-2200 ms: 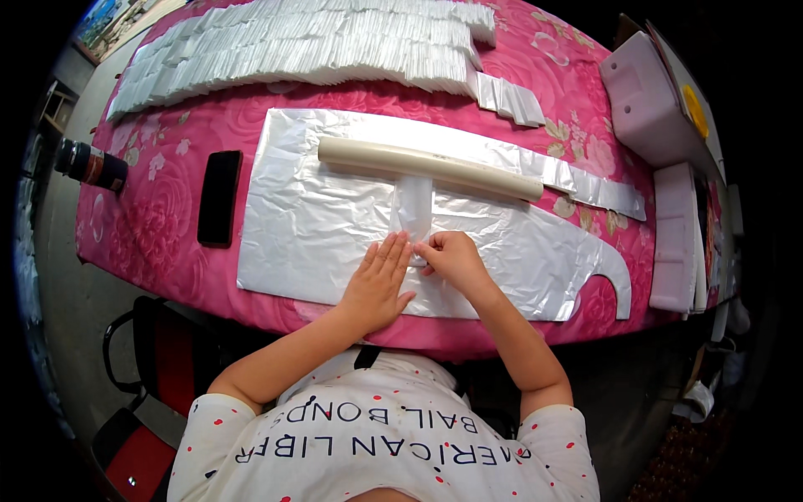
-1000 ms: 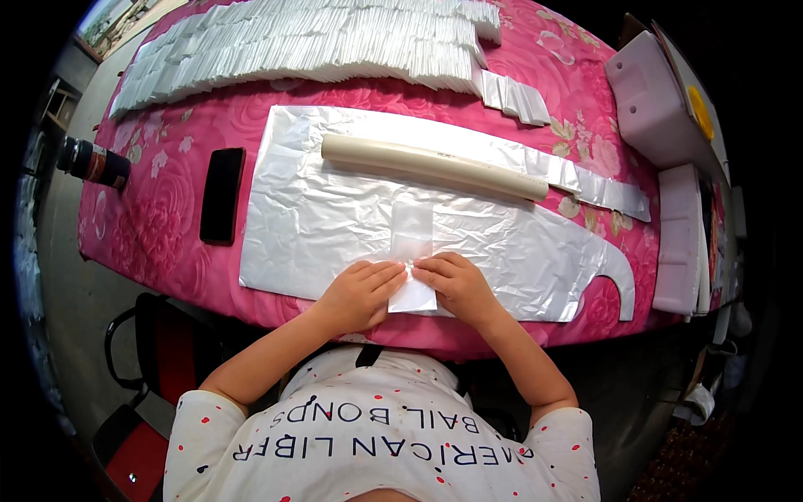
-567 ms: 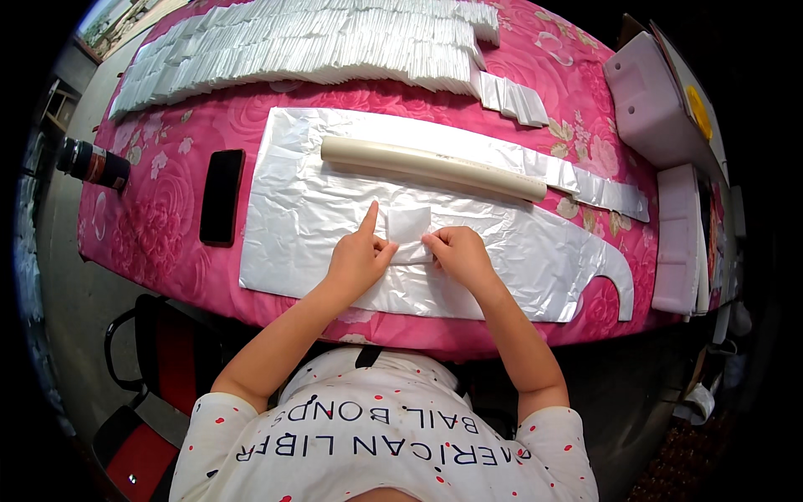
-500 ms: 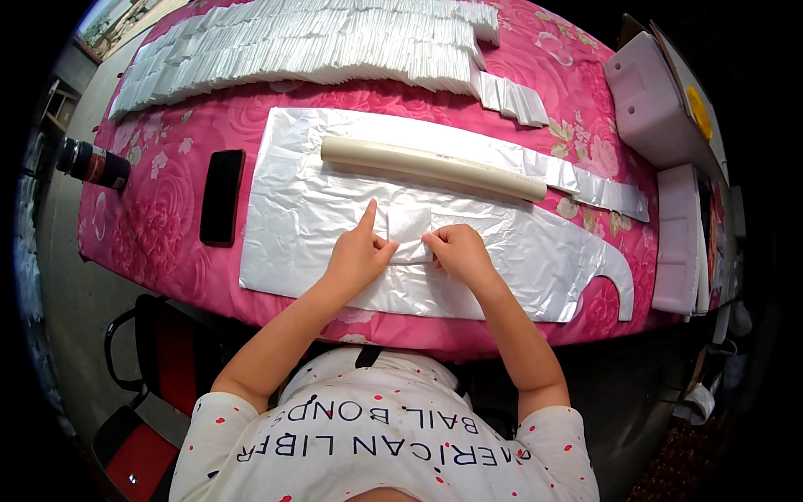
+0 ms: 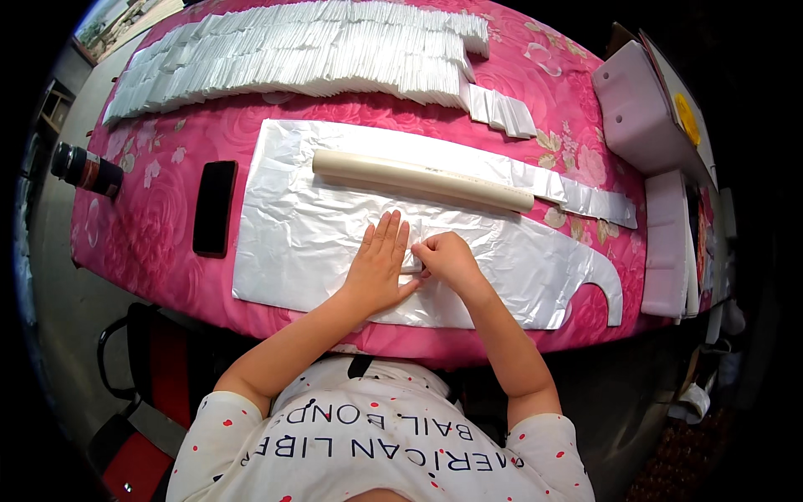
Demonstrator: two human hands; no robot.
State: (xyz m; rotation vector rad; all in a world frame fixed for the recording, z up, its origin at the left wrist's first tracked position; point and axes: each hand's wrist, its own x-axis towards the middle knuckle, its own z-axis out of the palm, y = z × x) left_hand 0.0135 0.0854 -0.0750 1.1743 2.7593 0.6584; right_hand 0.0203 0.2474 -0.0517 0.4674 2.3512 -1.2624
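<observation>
One small folded white piece [image 5: 411,262] atop a crinkled silvery-white plastic sheet [image 5: 305,230], your left hand [image 5: 381,272] flat, thumb apart from fingers, your right hand [image 5: 448,260] with fingers clamped on the piece's edge

A hand could slide along the pink tablecloth [image 5: 159,226] between the rows of folded white packets [image 5: 293,63] and the white plastic bag [image 5: 510,263]. From the near edge, a low hand would bump the long pipe [image 5: 422,178]. Toward the left edge, there's room between the phone [image 5: 215,207] and jar [image 5: 88,170]. White boxes [image 5: 665,243] block the right edge.
</observation>
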